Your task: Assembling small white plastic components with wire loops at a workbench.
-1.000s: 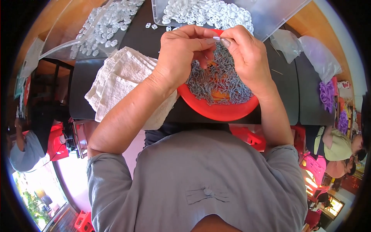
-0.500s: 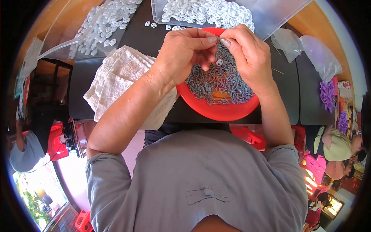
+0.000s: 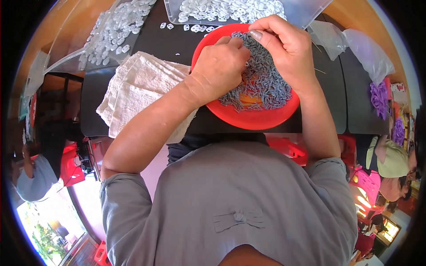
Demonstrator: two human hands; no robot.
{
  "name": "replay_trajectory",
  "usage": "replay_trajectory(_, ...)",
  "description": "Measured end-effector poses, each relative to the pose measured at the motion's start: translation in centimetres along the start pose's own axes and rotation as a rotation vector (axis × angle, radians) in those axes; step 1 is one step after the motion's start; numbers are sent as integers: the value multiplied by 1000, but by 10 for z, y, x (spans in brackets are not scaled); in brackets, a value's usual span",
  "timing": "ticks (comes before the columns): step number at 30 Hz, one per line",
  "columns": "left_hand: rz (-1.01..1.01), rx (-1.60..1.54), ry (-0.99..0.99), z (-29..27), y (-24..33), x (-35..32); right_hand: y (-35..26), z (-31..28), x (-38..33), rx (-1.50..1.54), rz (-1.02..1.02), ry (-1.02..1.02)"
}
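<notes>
A red bowl [image 3: 266,123] stands in front of me, filled with many small grey-blue rod-shaped pieces [image 3: 271,95]. Over its left side my left hand [image 3: 224,64] is closed, knuckles up and fingers curled down toward the pieces. A tiny pale bit shows beside its fingertips, but what they grip is hidden. Above the bowl's far right side my right hand [image 3: 286,51] is raised, thumb and forefinger pinched together. Anything in that pinch is too small to make out. The two hands are apart.
A folded cream towel [image 3: 137,95] lies left of the bowl on the dark table [image 3: 100,113]. Behind are a clear bin [image 3: 306,13] of white oval pieces, loose ones [image 3: 195,28], and a clear bag [image 3: 111,33] of more. Plastic bags [image 3: 368,48] lie right. Other people sit at both sides.
My left hand has come away from the right fingertips, moving down and turning knuckles up over the bowl's pieces. My right hand stays raised in its pinch. The view has shifted slightly.
</notes>
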State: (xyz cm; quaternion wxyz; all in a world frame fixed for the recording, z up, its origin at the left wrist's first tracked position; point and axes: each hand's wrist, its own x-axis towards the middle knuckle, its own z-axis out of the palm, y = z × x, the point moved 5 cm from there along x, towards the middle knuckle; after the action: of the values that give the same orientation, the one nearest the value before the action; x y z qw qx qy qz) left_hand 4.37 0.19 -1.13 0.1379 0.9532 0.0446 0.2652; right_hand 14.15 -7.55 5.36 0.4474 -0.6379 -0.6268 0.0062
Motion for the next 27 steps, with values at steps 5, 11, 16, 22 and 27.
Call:
replay_trajectory(5,-120,-192,-11,-2,-6,3,6,-3,-3,-9,-43,52)
replay_trajectory(11,-37,-113,-24,2,-1,3,2,-5,-2,-22,-72,67)
replay_trajectory(16,-33,-149,10,-7,-2,6,-2,-11,3,1,-20,37)
replay_trajectory(22,-834,-1434,59,-25,-27,9,10,-16,7,178,316,-158)
replay_trajectory(27,-852,-1516,150,-26,-24,12,18,-2,-2,246,378,-85)
